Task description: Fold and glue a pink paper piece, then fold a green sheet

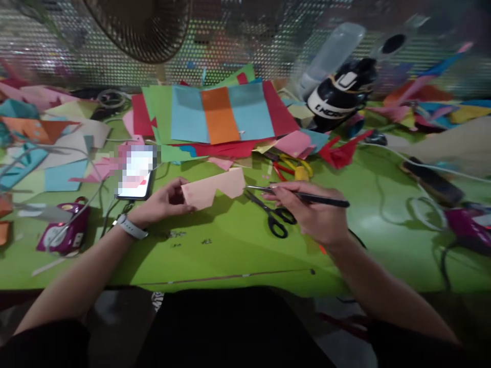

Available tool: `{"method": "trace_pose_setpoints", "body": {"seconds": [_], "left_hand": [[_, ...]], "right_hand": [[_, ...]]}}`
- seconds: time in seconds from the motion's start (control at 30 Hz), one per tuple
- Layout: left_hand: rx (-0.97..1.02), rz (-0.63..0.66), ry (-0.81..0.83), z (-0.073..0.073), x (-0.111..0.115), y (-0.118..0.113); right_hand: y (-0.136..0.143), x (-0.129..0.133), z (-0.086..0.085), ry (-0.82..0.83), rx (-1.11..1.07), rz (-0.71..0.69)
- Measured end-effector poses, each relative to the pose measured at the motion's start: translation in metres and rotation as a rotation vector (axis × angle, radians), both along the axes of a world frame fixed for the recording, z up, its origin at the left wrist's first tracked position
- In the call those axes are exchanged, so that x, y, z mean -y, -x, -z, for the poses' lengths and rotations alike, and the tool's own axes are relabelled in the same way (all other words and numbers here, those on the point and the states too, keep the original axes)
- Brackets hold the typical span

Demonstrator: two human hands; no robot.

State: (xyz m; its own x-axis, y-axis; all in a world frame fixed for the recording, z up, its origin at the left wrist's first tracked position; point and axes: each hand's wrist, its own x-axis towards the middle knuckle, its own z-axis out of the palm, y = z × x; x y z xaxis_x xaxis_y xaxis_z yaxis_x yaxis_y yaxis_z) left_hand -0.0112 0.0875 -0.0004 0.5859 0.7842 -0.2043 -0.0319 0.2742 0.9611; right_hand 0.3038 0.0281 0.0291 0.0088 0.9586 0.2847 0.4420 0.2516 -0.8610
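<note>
Near the middle of the frame, the left hand [163,207] pinches the left end of a pale pink paper [205,193] between thumb and fingers, holding it above the green bench [230,258]. The right hand's [316,217] fingers are closed around a slim dark-handled tool [324,200], its tip at the paper's right edge; contact is unclear. The step appears to be fine work on that edge; the next move calls for steady paper and light tip control. At upper right lean a clear bottle [333,53] and a dark bottle [333,108]; I cannot tell their contents.
</note>
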Motion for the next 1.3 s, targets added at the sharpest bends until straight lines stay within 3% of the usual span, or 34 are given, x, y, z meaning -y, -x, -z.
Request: {"method": "trace_pose_setpoints", "body": {"seconds": [0.23,0.43,0.6,0.77,0.87,1.3], "left_hand": [[0.116,0.032,0.030,0.004,0.005,-0.001],[0.135,0.051,0.073,0.006,0.006,-0.001],[0.203,0.038,0.062,0.007,0.003,-0.001],[0.236,-0.004,0.038,0.005,0.004,-0.003],[0.247,-0.052,0.036,0.004,0.007,-0.005],[0.284,-0.101,0.051,0.001,0.010,-0.009]], "right_hand": [[0.065,-0.001,-0.007,-0.052,0.015,-0.266],[0.078,-0.002,-0.009,-0.144,0.059,-0.321],[0.073,-0.001,-0.006,-0.088,-0.036,-0.280],[0.072,-0.003,0.013,0.187,-0.442,-0.200],[0.076,-0.004,0.024,0.283,-0.576,-0.174],[0.082,-0.005,0.029,0.300,-0.620,-0.132]]}}
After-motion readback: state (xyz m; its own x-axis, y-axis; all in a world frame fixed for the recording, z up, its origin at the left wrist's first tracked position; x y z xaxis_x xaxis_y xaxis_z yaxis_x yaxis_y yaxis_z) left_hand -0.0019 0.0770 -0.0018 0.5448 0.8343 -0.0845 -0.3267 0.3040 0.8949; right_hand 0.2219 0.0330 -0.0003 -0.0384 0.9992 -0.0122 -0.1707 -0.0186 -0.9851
